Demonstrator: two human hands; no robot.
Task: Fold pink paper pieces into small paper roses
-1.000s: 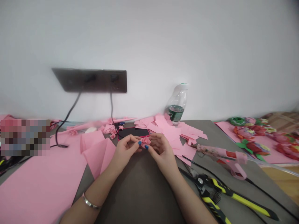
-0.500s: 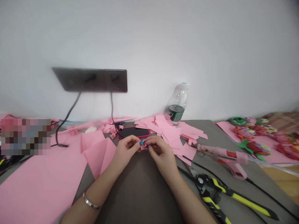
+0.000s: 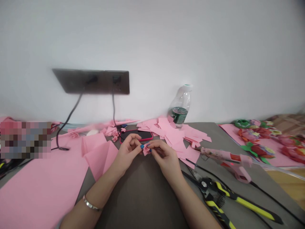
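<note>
Pinching folded pink paper point(image 3: 146, 150) — between left hand point(image 3: 127, 155) and right hand point(image 3: 166, 158)

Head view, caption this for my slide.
Left hand and right hand pinch folded pink paper above a dark table.

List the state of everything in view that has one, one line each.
Left hand, pinching the folded pink paper piece
Right hand, pinching the same piece
Plastic water bottle, upright, capped
Phone, lying flat, screen dark
Hot glue gun, on its side, cord attached
Yellow-handled snips, lying flat, handles apart
Wall socket panel, two black cables plugged in
</note>
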